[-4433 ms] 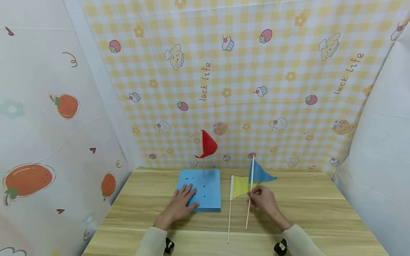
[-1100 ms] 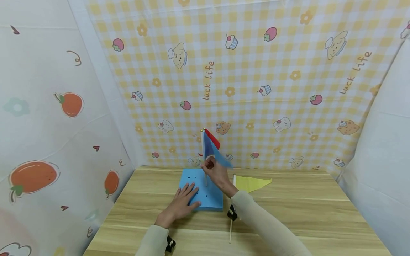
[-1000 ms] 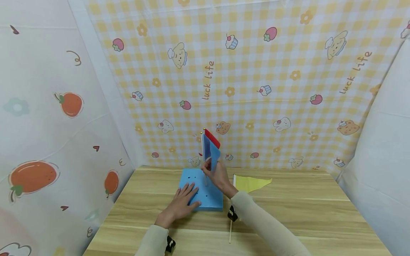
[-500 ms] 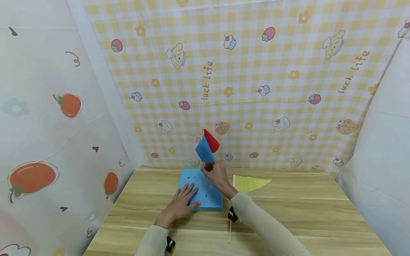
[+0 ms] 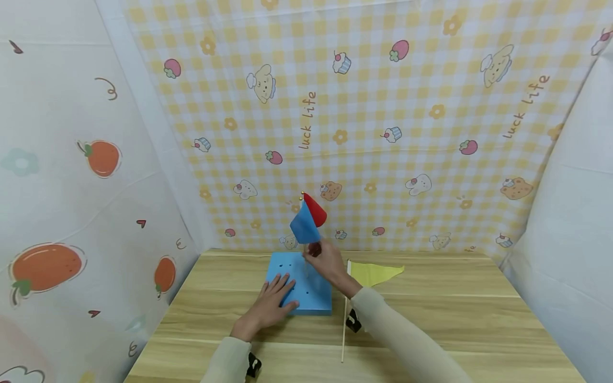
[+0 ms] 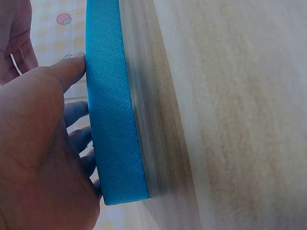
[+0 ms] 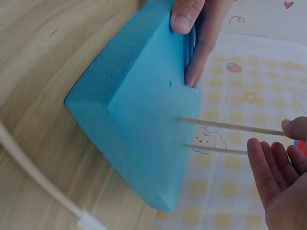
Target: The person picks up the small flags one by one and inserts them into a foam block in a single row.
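Blue flag [image 5: 304, 225] stands in the blue block [image 5: 313, 300] on the table [image 5: 455, 308], its cloth just above your right hand [image 5: 328, 261] and overlapping the red flag [image 5: 315, 210] behind. It should handle as very light: the stick [image 7: 230, 127] looks thin, stiff and wooden, liable to snap if you force it sideways, while the cloth looks soft and floppy. Take hold of the stick low down, near its hole, between thumb and fingertips. The block looks like foam, light enough to slide, so the left hand [image 5: 269, 307] you rest flat on it, fingers spread, should help. Your right hand is relaxed beside the stick, thumb and fingers apart; I cannot tell whether the thumb touches it.

Against the earliest frame, the blue flag has left its place over the yellow flag [image 5: 375, 274] and now stands in the block. Its cloth, pointing right then, droops leftward now. The yellow flag stays lying on the table, and your left hand keeps its place on the block.
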{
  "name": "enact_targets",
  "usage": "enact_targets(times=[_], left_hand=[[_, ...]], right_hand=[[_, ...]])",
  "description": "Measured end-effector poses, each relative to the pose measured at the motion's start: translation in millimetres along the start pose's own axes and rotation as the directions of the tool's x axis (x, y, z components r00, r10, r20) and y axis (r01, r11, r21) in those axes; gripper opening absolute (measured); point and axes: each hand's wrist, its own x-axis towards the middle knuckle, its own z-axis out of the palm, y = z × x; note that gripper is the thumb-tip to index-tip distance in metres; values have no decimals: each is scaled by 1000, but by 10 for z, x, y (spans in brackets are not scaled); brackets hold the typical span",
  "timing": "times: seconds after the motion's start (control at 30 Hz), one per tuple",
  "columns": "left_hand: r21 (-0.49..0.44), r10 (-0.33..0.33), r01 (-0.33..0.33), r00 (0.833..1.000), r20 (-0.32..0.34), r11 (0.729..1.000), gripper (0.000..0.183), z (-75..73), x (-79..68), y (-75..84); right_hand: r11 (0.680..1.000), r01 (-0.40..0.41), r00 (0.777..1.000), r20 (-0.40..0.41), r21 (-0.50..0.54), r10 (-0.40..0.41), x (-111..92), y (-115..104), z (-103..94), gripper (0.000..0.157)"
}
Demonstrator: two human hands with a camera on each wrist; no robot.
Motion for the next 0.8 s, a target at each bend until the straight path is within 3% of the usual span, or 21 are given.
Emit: enact_targets(times=[0.13,0.3,0.53,0.8], left_hand=[[1,1,-1,1000,2,1000,70,-7,-2,5],[-8,3,-3,1000,0,1000,70,10,-17,-2],[-9,2,-2,1000,-7,1000,70,31,-21,-23],[-7,8,-8,1000,-7,1000,70,-3,-33,28]], right_hand=[[999,32,999,2,-32,-32,-38,44,-154,11],[999,11,1000,11,-31,-11,-151,143,-371,2],[999,-49,999,17,-16,49,-347,327,-619,6],[992,-102,994,20,-75,104,-595,478,-811,7]])
